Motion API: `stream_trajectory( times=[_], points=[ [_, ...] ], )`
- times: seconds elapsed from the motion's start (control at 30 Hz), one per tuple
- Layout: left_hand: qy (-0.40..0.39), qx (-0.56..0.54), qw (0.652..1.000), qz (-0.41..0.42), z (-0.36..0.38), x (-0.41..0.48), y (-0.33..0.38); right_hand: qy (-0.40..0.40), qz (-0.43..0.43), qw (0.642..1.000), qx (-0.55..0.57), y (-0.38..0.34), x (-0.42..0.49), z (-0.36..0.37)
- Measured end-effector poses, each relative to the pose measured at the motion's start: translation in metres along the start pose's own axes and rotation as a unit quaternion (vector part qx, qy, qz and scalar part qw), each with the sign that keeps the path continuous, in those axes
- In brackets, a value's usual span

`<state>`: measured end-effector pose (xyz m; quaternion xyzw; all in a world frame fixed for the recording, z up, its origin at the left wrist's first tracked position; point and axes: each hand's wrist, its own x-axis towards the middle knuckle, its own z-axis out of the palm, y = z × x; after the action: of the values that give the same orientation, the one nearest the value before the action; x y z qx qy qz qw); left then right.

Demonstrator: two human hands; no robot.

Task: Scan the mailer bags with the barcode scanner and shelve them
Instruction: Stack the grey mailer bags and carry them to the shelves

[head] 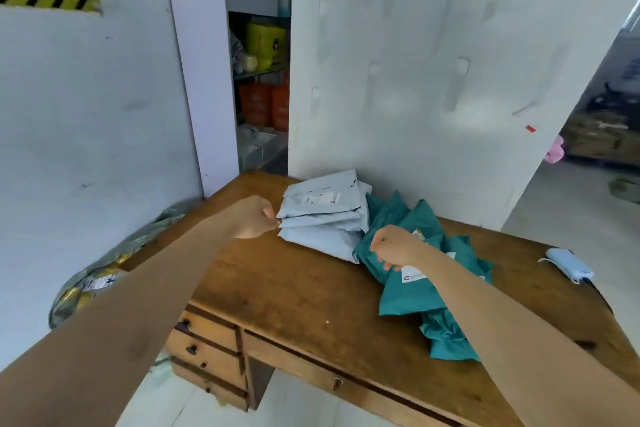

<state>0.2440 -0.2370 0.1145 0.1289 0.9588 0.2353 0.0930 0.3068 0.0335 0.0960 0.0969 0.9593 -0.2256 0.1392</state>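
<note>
— Handling is queried.
— Grey mailers (325, 211) are stacked at the desk's (294, 288) back; teal mailers (422, 291) are spread on its right. Light, soft, slippery film is judged. Corners are pinched by left hand (254, 217) and right hand (394, 246).

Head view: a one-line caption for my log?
Left hand pinches the grey mailer stack; right hand grips a teal mailer on the wooden desk.

The wooden desk (294, 288) carries stacked grey mailer bags (322, 218), a teal mailer heap (433, 291), and a pale blue device (568, 265).
</note>
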Motion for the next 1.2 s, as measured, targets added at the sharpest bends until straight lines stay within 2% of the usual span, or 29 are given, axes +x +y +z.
stream_trajectory(
  times=[0.2, 0.3, 0.37, 0.43, 0.53, 0.6, 0.67, 0.73, 0.9, 1.0, 1.1, 1.2],
  points=[
    [0.016, -0.063, 0.998, -0.014, 0.022, 0.124, -0.014, 0.084, 0.044, 0.985, 0.145, 0.017, 0.118, 0.000],
    [0.018, -0.143, 0.986, -0.088, 0.025, 0.195, -0.020, 0.125, 0.077, 0.965, 0.215, 0.016, 0.185, -0.009],
    [-0.001, -0.276, 0.947, -0.164, 0.029, 0.238, -0.025, 0.111, 0.096, 0.954, 0.260, 0.012, 0.221, -0.012],
    [-0.016, -0.354, 0.904, -0.240, 0.037, 0.275, -0.034, 0.069, 0.138, 0.941, 0.302, 0.013, 0.251, -0.013],
    [-0.059, -0.371, 0.887, -0.269, 0.059, 0.324, -0.057, 0.041, 0.195, 0.899, 0.391, 0.025, 0.293, -0.009],
    [-0.120, -0.374, 0.874, -0.286, 0.080, 0.352, -0.074, 0.018, 0.236, 0.880, 0.411, 0.031, 0.312, -0.002],
    [-0.150, -0.369, 0.863, -0.310, 0.096, 0.370, -0.083, 0.013, 0.263, 0.863, 0.432, 0.036, 0.329, 0.007],
    [-0.177, -0.376, 0.852, -0.320, 0.111, 0.387, -0.083, 0.020, 0.299, 0.828, 0.473, 0.041, 0.342, 0.016],
    [-0.249, -0.427, 0.816, -0.300, 0.134, 0.428, -0.082, 0.029, 0.337, 0.783, 0.522, 0.057, 0.368, 0.049],
    [-0.249, -0.492, 0.784, -0.285, 0.138, 0.430, -0.085, 0.009, 0.327, 0.753, 0.571, 0.064, 0.376, 0.059],
    [-0.260, -0.544, 0.745, -0.287, 0.151, 0.431, -0.095, 0.010, 0.326, 0.749, 0.577, 0.059, 0.379, 0.058],
    [-0.288, -0.560, 0.724, -0.283, 0.146, 0.426, -0.097, 0.025, 0.326, 0.744, 0.583, 0.047, 0.375, 0.054]
  ],
)
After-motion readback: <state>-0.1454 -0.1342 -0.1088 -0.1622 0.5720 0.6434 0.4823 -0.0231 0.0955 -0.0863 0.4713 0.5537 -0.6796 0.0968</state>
